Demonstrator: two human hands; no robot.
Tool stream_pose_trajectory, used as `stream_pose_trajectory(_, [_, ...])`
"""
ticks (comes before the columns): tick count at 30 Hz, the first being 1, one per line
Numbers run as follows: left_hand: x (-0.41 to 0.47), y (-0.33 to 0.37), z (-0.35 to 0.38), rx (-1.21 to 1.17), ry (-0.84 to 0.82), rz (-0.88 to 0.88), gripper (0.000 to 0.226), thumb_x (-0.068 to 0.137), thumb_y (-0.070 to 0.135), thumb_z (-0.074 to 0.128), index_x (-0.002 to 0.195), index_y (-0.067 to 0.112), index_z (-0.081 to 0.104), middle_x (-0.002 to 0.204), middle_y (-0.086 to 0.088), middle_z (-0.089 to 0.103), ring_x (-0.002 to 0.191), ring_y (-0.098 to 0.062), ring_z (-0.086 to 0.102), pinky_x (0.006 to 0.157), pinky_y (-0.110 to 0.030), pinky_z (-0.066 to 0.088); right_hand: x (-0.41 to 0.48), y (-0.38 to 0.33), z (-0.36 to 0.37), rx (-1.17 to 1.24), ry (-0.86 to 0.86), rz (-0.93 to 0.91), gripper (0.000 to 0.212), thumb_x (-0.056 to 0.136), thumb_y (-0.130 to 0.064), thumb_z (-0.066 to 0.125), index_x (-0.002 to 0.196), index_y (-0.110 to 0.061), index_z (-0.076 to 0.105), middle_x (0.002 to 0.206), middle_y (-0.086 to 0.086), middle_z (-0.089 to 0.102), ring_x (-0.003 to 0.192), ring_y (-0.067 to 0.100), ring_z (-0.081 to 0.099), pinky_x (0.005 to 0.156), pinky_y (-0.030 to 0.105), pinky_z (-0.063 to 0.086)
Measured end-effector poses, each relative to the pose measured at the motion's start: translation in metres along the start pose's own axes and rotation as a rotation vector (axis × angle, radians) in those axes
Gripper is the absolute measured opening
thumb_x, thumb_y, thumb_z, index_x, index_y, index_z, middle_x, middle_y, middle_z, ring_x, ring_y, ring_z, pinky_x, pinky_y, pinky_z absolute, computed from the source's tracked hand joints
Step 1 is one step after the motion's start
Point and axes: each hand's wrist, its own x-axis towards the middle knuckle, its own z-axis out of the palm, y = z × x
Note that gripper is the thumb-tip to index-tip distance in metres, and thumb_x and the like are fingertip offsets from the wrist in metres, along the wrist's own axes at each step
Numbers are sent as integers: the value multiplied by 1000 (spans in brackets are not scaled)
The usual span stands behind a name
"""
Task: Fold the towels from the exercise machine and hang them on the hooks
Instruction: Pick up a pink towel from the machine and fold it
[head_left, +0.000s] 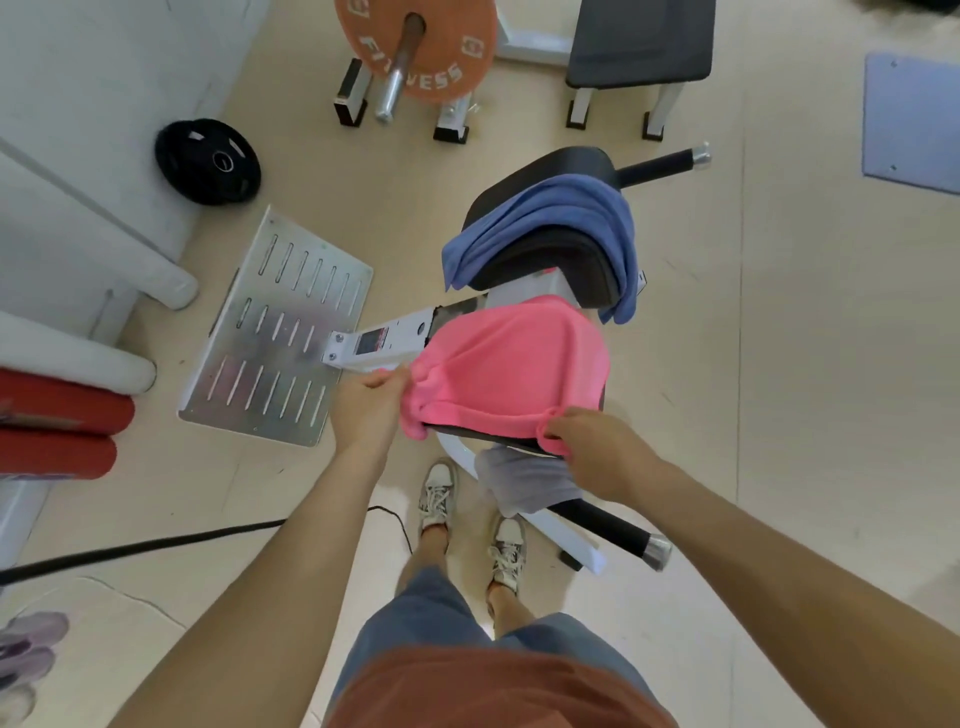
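We see the pink towel (514, 364) draped over a black pad of the exercise machine (395, 340), its near edge hanging just past the pad's rim. The left hand (366, 410) pinches a bunched corner at the towel's left side, thumb and fingers curled round the cloth. The right hand (597, 447) pinches the near right corner in the same way, fingers closed on a small fold of the hem.

Beyond the pink towel we find a blue towel (545, 218) lying in loose folds over the machine's farther black pad (550, 171). Nearer us, a grey towel (524, 480) hangs over a black-gripped handle bar (608, 530), just below the right hand. To the left, the machine's white frame joins a slotted metal footplate (280, 332).

On the floor lie a black weight plate (208, 161) and a black cable (130, 548). At the far edge stand an orange weight plate (415, 41) on a bar and a padded bench (639, 41).
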Motion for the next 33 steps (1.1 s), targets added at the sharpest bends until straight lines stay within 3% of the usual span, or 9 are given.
stream_pose_trajectory(4, [-12,24,-1,67,71,173,23,83,-1,56,94,17,66,76,2,51,43,2,54,44,-7,37,-3,-6,-41,-244,-61,25,24,82,-3,48,88,-24,57,84,-5,52,89,24,49,70,30,34])
stream_pose_trajectory(7, [-19,27,5,220,-110,344,51,78,-7,43,107,27,66,91,2,58,73,-5,57,69,-23,49,2,-17,-63,-361,255,-32,21,82,-5,53,84,-21,67,87,-6,61,95,25,51,72,33,29])
stream_pose_trajectory(12, [-47,39,16,68,-428,283,55,73,-21,41,78,19,77,76,3,74,69,-4,66,68,-18,52,23,-50,-66,136,194,-60,25,78,-5,53,83,-27,65,86,-6,66,91,20,58,77,36,42])
stream_pose_trajectory(15, [-50,43,1,18,-513,268,55,67,-22,42,63,22,76,69,-2,73,72,-13,67,72,-26,55,27,-57,-68,447,95,-142,52,77,-1,58,120,-28,51,73,-4,63,67,14,61,66,37,55])
stream_pose_trajectory(19, [-52,49,-15,56,-663,271,53,63,-19,41,57,20,75,64,-6,71,70,-15,64,72,-27,54,34,-68,-79,264,-96,-190,48,74,0,54,114,-25,62,80,-5,67,74,13,62,72,36,55])
stream_pose_trajectory(23, [-49,48,-39,-35,-622,220,43,60,-11,44,52,20,72,53,-1,61,55,-10,53,57,-20,41,39,-77,-86,193,-32,-110,27,76,-8,48,69,-33,56,96,-6,69,97,21,64,80,42,53])
stream_pose_trajectory(26, [-44,38,-59,73,-566,172,34,63,2,48,72,19,76,70,-5,65,67,-13,53,63,-25,39,37,-99,-96,170,91,-188,17,82,-8,53,83,-18,67,69,-9,54,70,18,53,70,32,47])
stream_pose_trajectory(29, [-46,32,-70,175,-365,198,32,77,3,48,76,21,74,77,19,67,74,12,57,74,-13,41,39,-136,-102,109,144,-293,18,86,-11,50,85,-14,68,64,-7,50,64,18,49,65,31,43])
stream_pose_trajectory(33, [-48,33,-83,-290,-276,31,25,93,25,52,83,14,73,81,2,71,79,-7,65,78,-27,48,46,-182,-101,42,147,-430,16,80,-12,47,77,-11,63,74,6,56,68,26,50,66,40,45])
